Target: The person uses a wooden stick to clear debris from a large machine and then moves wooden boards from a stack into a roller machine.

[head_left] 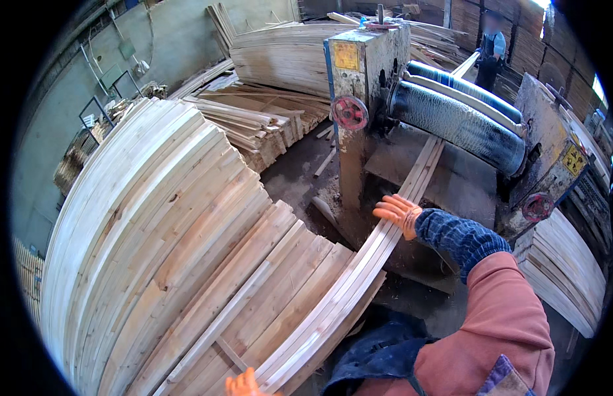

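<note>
A narrow bundle of pale wooden strips point(359, 270) runs from the lower edge up to the rollers of a machine. My right hand point(400, 215), in an orange glove, lies across the bundle with its fingers stretched out over the wood. At the bottom edge my left hand point(244, 384), also in an orange glove, is beside the near part of the strips. Most of it is cut off, so its grip cannot be made out. The strips' far end reaches the dark, wet-looking front roller point(458, 125); a second roller point(438, 74) lies behind it.
A large stack of boards point(168, 244) fills the left, close to the strips. The machine's posts point(359, 79) carry red handwheels point(350, 113). More boards point(560, 270) lie at right. Beyond the rollers stands another person point(492, 56) near a strip coming out.
</note>
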`<state>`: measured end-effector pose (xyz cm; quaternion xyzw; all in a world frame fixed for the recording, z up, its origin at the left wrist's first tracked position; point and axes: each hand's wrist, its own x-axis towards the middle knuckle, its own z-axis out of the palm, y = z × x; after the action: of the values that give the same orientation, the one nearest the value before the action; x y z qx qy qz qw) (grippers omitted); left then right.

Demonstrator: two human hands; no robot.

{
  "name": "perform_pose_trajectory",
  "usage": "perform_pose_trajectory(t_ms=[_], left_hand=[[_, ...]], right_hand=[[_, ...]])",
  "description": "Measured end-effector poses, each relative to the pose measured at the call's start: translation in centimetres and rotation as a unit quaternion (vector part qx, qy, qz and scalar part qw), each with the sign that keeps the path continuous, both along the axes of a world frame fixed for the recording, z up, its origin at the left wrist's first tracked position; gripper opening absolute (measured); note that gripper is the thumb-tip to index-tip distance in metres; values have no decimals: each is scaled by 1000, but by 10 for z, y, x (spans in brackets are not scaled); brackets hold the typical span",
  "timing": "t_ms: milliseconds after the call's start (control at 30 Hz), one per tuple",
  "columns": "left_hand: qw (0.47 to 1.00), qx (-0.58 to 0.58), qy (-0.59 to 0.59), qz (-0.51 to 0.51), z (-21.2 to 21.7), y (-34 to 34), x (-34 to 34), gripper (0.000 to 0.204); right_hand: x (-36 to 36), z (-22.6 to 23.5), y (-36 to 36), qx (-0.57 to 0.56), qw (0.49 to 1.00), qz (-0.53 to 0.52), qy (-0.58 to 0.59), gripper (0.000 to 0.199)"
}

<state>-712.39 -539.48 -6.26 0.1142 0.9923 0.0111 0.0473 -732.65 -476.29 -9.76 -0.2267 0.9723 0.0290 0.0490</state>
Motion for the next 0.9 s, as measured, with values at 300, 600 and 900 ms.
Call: perform_pose_trajectory(t_ms=[300, 600, 900], left_hand=[[992, 123, 31, -13, -31, 172, -69, 92], [965, 202, 153, -71, -15, 248, -82, 84], [994, 59, 82, 49, 0, 88, -2, 107]], right_hand=[[18, 6, -112, -144, 953, 267, -18, 114], [-3, -10, -107, -117, 952, 276, -67, 118], [-26, -2, 6, -94, 985, 141, -13, 120]])
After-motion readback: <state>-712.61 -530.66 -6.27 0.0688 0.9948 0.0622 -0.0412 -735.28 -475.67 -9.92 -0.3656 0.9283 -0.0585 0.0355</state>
